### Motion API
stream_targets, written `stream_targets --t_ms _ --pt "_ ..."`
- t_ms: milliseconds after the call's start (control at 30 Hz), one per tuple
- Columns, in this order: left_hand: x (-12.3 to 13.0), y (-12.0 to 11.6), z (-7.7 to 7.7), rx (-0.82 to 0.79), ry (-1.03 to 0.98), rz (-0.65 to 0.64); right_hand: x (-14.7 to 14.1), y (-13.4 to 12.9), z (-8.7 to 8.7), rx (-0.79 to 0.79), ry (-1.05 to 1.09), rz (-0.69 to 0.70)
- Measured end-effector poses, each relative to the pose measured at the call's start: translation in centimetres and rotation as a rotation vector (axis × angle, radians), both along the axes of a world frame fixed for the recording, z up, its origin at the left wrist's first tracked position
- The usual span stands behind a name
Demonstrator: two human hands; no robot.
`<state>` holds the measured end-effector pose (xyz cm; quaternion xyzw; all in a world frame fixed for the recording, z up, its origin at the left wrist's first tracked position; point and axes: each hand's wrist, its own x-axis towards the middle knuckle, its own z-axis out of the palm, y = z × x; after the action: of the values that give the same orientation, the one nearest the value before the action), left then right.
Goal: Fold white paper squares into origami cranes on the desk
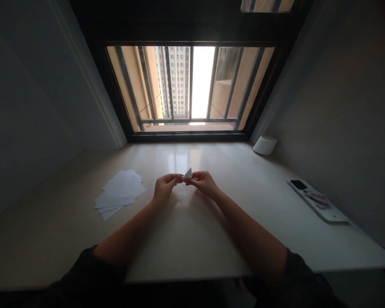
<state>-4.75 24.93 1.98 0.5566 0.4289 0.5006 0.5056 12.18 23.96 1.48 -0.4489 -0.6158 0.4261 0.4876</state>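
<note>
A small piece of folded white paper (188,173) is held up between my two hands above the pale sill, with one pointed corner standing upward. My left hand (167,185) pinches its left side between thumb and fingers. From the right, my right hand (204,183) grips the other side, thumb in front. The fingers hide the lower part of the paper, so its full shape cannot be made out. Off to the left of my left hand, several loose white paper sheets (120,190) lie in an uneven, overlapping pile.
A phone (317,201) with a round attachment on its back lies near the right wall. In the far right corner stands a small white cylindrical object (265,145). A barred window (192,136) closes off the back, and the sill's front edge (186,280) runs below my forearms.
</note>
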Motion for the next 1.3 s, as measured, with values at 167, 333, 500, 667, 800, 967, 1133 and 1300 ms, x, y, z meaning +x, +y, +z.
stream_targets --t_ms 167,333,500,667,800,967,1133,1300 --pt "0.14 0.03 -0.54 -0.042 -0.062 0.026 -0.34 -0.30 0.52 -0.001 0.055 -0.023" --pt "0.34 -0.24 -0.54 -0.079 -0.102 0.053 -0.40 -0.39 0.86 -0.015 0.079 -0.037" --pt "0.36 -0.38 -0.43 -0.092 -0.089 0.043 -0.34 -0.47 0.99 -0.005 0.037 -0.032" --pt "0.24 -0.22 -0.45 -0.054 -0.066 0.031 -0.32 -0.42 0.71 0.003 0.012 -0.073" --pt "0.17 -0.05 -0.43 -0.061 -0.088 0.015 -0.05 -0.07 0.38 0.001 0.036 -0.048" --pt "0.21 -0.06 -0.37 -0.076 -0.107 0.038 0.28 0.37 0.28 -0.029 0.197 -0.148" --pt "0.25 -0.09 -0.29 -0.080 -0.092 0.061 0.27 0.30 0.38 -0.005 0.257 -0.135" --pt "0.13 0.07 -0.32 -0.042 -0.049 0.052 0.26 0.34 0.11 0.000 0.264 -0.134"
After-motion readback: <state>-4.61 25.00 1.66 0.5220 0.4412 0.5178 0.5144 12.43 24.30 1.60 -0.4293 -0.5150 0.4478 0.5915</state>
